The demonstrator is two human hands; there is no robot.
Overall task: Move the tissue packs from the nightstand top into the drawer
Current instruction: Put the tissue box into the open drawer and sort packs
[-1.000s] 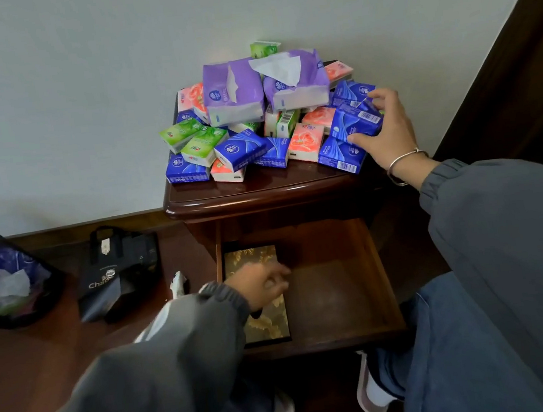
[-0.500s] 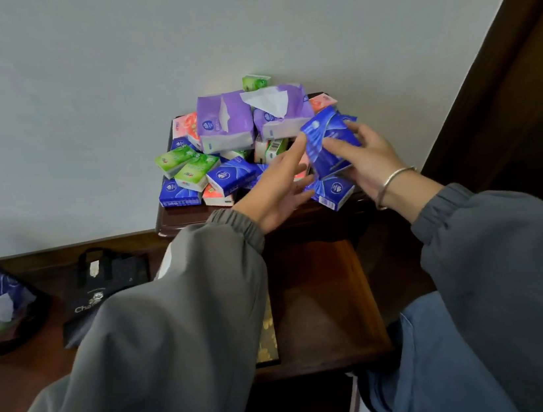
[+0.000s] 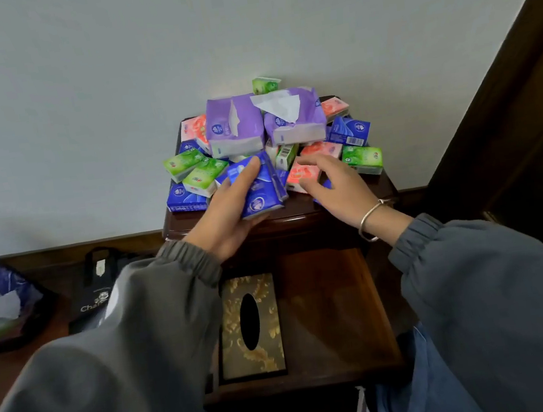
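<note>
Head view: left hand (image 3: 230,214) grip curled round blue packs (image 3: 261,190); right hand (image 3: 336,187) half-hides pink pack (image 3: 300,174), grip unclear.

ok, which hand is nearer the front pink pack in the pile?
Right. The right hand is over the front pink pack, with a finger and the thumb at its edges. The left hand is off to the pack's left, holding blue packs.

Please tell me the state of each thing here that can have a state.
Drawer: open.
Purple pack: opened, a tissue sticks out.
Left hand: holds blue packs.
Right hand: open, over the pink pack.
Gold tissue box: lies flat in the drawer.
</note>
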